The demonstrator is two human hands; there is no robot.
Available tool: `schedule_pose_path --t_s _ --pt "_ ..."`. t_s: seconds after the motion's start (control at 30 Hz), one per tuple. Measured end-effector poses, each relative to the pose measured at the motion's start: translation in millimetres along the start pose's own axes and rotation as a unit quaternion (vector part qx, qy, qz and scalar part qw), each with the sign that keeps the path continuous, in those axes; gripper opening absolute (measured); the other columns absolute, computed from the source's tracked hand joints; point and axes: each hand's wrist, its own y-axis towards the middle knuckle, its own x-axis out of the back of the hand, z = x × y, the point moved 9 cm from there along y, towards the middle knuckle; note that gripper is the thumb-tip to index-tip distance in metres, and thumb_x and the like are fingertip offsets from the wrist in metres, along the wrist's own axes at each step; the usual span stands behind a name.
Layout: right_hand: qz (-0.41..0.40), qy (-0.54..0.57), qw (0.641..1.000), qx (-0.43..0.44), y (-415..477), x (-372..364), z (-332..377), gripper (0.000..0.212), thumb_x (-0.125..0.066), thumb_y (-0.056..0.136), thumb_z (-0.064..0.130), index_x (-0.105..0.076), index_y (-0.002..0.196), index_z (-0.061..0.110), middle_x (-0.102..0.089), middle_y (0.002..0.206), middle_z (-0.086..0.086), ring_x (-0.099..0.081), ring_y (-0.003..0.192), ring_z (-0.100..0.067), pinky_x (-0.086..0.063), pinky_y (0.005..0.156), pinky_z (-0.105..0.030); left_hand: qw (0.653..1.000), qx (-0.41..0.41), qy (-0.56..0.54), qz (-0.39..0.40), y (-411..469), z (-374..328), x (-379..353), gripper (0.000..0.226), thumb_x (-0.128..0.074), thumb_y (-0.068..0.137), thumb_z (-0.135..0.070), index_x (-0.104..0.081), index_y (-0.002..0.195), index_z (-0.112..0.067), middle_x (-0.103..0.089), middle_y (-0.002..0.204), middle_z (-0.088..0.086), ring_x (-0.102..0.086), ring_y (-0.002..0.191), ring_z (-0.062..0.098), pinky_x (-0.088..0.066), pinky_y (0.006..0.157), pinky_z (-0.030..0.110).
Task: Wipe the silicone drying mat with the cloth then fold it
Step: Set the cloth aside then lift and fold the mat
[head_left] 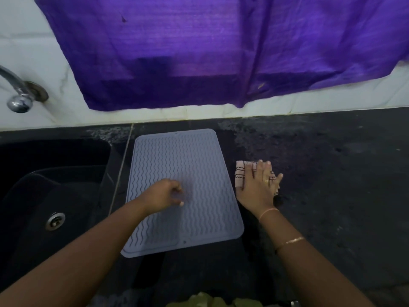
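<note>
A wide purple cloth sheet (221, 52) hangs over the white tiled wall at the far side. Below it runs the black stone counter (321, 173), with a black sink (51, 185) at the left. The pale blue-grey ribbed silicone drying mat (199, 165) lies flat on the counter just right of the sink. The left hand (164, 194) rests on the mat, fingers loosely curled, grasping nothing. The right hand (257, 187) presses flat on the small pinkish striped cloth (240, 173), on the counter just beside the mat's right edge.

Home kitchen: black sink (55, 173), tap (16, 94), granite counter (332, 185)
</note>
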Motion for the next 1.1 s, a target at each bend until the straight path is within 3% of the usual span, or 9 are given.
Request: schedule_pose_path --t_s 0.1,0.2,0.3,0.47,0.57,0.7,0.9,1.0,1.1 --pt "-0.022 0.089 0.994 0.063 -32 4 45 0.074 -0.057 0.081 0.043 -0.027 0.144 0.02 -0.009 0.156 -0.013 0.006 0.143 -0.032 0.01 0.11 -0.057 0.997 0.011 0.039 0.073 -15 10 -10 0.04 -0.081 0.071 -0.032 -0.063 0.105 -0.02 -0.06 0.104 -0.007 -0.054 0.096 0.007 -0.04 0.08 0.018" --pt "0.063 0.131 0.974 0.171 -74 -18 101 0.07 -0.065 0.073 0.055 -0.045 0.134 0.027 -0.032 0.14 -0.008 -0.019 0.135 -0.029 -0.014 0.112 -0.044 0.988 0.013 0.088 0.124 -31 17 -26 0.042 -0.085 0.063 -0.037 -0.06 0.095 -0.023 -0.057 0.099 -0.006 -0.055 0.091 0.01 -0.048 0.081 0.025" --pt "0.137 0.144 0.952 0.232 -106 -40 134 0.065 -0.073 0.065 0.055 -0.052 0.122 0.03 -0.039 0.122 -0.003 -0.031 0.118 -0.024 -0.029 0.098 -0.036 0.981 -0.011 0.119 0.151 -45 19 -45 0.043 -0.085 0.06 -0.037 -0.059 0.091 -0.023 -0.056 0.094 -0.006 -0.052 0.084 0.009 -0.042 0.07 0.022" --pt "0.123 0.11 0.953 0.256 -114 -47 140 0.058 -0.073 0.063 0.054 -0.055 0.114 0.031 -0.04 0.116 -0.001 -0.036 0.112 -0.021 -0.029 0.093 -0.033 0.986 -0.073 0.134 0.066 -54 19 -48 0.041 -0.082 0.065 -0.035 -0.06 0.096 -0.02 -0.047 0.092 -0.007 -0.044 0.084 0.007 -0.027 0.059 0.006" --pt "0.096 0.094 0.952 0.275 -117 -46 141 0.053 -0.066 0.071 0.055 -0.055 0.116 0.03 -0.042 0.117 -0.001 -0.038 0.112 -0.021 -0.03 0.092 -0.033 0.986 -0.096 0.128 0.037 -59 18 -46 0.039 -0.079 0.069 -0.039 -0.062 0.098 -0.02 -0.048 0.094 -0.009 -0.046 0.086 0.006 -0.03 0.066 0.015" --pt "0.055 0.06 0.953 0.291 -122 -45 145 0.041 -0.052 0.086 0.051 -0.057 0.118 0.025 -0.048 0.116 -0.004 -0.044 0.11 -0.023 -0.035 0.089 -0.035 0.988 -0.115 0.099 -0.005 -67 21 -41 0.03 -0.074 0.076 -0.032 -0.063 0.1 -0.02 -0.053 0.097 -0.008 -0.047 0.086 0.003 -0.032 0.071 0.013" --pt "0.065 0.047 0.958 0.275 -101 -27 153 0.04 -0.041 0.093 0.05 -0.058 0.112 0.019 -0.06 0.107 -0.009 -0.057 0.098 -0.031 -0.044 0.077 -0.037 0.982 -0.095 0.128 -0.102 -65 14 -16 0.019 -0.055 0.09 -0.032 -0.059 0.102 -0.018 -0.061 0.102 0.0 -0.058 0.095 0.016 -0.04 0.073 0.024" --pt "0.133 0.089 0.941 0.296 -90 -20 151 0.045 -0.048 0.087 0.058 -0.053 0.108 0.019 -0.059 0.103 -0.008 -0.057 0.096 -0.028 -0.045 0.074 -0.036 0.969 -0.111 0.159 -0.15 -65 7 5 0.021 -0.048 0.094 -0.036 -0.057 0.104 -0.02 -0.061 0.104 -0.001 -0.057 0.099 0.016 -0.043 0.077 0.029" --pt "0.207 0.068 0.926 0.309 -74 -9 144 0.057 -0.065 0.077 0.054 -0.047 0.119 0.02 -0.055 0.112 -0.006 -0.051 0.102 -0.024 -0.046 0.084 -0.039 0.955 -0.136 0.201 -0.171 -63 1 26 0.024 -0.042 0.097 -0.039 -0.055 0.105 -0.021 -0.06 0.104 -0.002 -0.057 0.099 0.017 -0.044 0.078 0.03"
